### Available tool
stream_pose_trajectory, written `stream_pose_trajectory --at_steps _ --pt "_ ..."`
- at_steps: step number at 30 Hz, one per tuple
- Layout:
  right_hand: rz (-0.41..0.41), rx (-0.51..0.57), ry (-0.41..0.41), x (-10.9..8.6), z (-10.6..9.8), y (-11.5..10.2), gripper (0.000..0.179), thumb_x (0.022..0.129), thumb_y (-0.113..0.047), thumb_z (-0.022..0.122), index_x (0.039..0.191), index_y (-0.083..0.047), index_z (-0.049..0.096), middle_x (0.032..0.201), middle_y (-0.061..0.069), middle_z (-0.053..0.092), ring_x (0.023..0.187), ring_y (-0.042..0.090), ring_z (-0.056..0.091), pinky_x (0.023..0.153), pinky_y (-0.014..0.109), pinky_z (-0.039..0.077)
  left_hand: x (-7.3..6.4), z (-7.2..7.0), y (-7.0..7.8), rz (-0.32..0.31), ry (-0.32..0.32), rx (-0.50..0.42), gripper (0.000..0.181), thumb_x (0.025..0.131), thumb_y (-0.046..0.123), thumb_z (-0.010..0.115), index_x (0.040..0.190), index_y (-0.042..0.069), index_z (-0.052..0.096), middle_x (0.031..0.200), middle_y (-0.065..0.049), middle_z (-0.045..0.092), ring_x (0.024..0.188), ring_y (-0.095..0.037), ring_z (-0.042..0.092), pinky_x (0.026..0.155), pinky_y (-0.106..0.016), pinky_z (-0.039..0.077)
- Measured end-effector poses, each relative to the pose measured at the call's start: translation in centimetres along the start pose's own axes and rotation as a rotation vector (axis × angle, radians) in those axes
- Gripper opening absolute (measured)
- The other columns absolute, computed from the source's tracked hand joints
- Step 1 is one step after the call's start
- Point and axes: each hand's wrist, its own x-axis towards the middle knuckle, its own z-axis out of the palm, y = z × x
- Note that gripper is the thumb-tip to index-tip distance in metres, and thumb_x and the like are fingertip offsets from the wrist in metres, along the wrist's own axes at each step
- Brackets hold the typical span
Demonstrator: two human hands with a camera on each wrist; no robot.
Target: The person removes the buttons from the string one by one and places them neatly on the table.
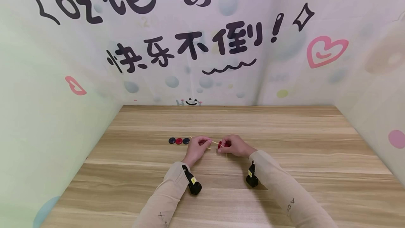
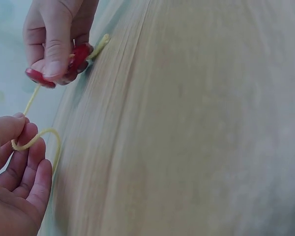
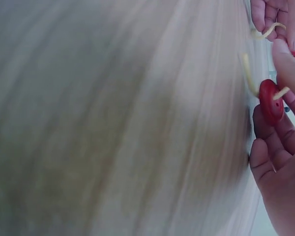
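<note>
My left hand [image 1: 197, 147] pinches a yellow cord [image 2: 32, 101] between thumb and forefinger, and a loop of it curves over the other fingers. To its right, my right hand [image 1: 236, 145] holds red buttons with the thumb and fingers. One red button [image 3: 271, 102] shows small holes, with the cord passing through it. Another red button [image 2: 39, 77] is under the thumb in the left wrist view. Between the hands the cord runs straight. Its other end sticks out past the buttons, hanging below my right hand in the head view.
Left of my left hand, a dark button [image 1: 172, 140], a red button [image 1: 179, 141] and another dark button [image 1: 186, 141] lie in a row on the wooden table [image 1: 284, 126]. A printed cloth wall [image 1: 190, 87] stands behind the table.
</note>
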Motion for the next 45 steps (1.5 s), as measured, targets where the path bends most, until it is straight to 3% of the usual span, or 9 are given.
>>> stream_pose_trajectory --at_steps 9,14,21,34,40,45 --pt "0.018 -0.052 0.092 0.08 -0.09 -0.14 0.017 0.073 -0.017 0.072 0.067 -0.010 0.058 0.071 -0.004 0.053 0.067 0.009 0.046 0.061 0.022 0.039 -0.05 -0.01 0.01 0.012 0.000 -0.002 0.015 0.083 0.014 0.062 0.086 0.000 0.067 0.080 -0.007 0.063 0.070 -0.009 0.053 0.064 -0.022 0.045" --pt "0.032 -0.047 0.085 0.06 -0.14 -0.11 0.011 0.073 -0.012 0.072 0.071 -0.008 0.062 0.076 -0.002 0.056 0.072 0.010 0.048 0.066 0.024 0.042 -0.12 0.06 0.03 0.008 -0.003 0.001 0.014 0.083 0.013 0.062 0.086 0.000 0.067 0.080 -0.007 0.063 0.069 -0.009 0.053 0.064 -0.022 0.045" --pt "0.033 -0.020 0.073 -0.08 -0.28 -0.11 0.006 0.075 -0.008 0.070 0.077 -0.006 0.064 0.072 -0.002 0.060 0.065 0.008 0.048 0.058 0.021 0.042 -0.17 0.24 0.03 -0.004 -0.005 0.007 0.015 0.084 0.014 0.061 0.087 0.001 0.067 0.081 -0.006 0.063 0.070 -0.009 0.052 0.065 -0.024 0.045" --pt "0.000 0.069 0.015 0.00 -0.05 -0.07 0.006 0.078 -0.007 0.066 0.081 -0.002 0.066 0.073 0.001 0.064 0.061 0.005 0.053 0.056 0.019 0.044 -0.07 0.27 0.18 -0.018 -0.004 -0.019 0.016 0.084 0.016 0.061 0.090 0.002 0.067 0.083 -0.006 0.064 0.073 -0.012 0.054 0.068 -0.024 0.045" --pt "0.000 0.021 0.057 -0.06 -0.09 -0.12 0.006 0.082 -0.007 0.062 0.082 -0.003 0.066 0.074 0.001 0.063 0.063 0.005 0.051 0.057 0.019 0.043 -0.08 0.34 0.18 0.002 -0.013 -0.042 0.017 0.084 0.015 0.061 0.091 0.001 0.066 0.084 -0.007 0.065 0.076 -0.013 0.057 0.069 -0.025 0.046" --pt "0.044 0.059 0.095 -0.01 -0.20 -0.29 0.006 0.084 -0.007 0.059 0.083 -0.004 0.064 0.078 0.003 0.062 0.066 0.009 0.052 0.056 0.022 0.045 -0.06 0.35 0.20 -0.001 -0.043 -0.086 0.019 0.084 0.016 0.061 0.093 0.000 0.065 0.087 -0.009 0.065 0.078 -0.014 0.058 0.069 -0.024 0.047"
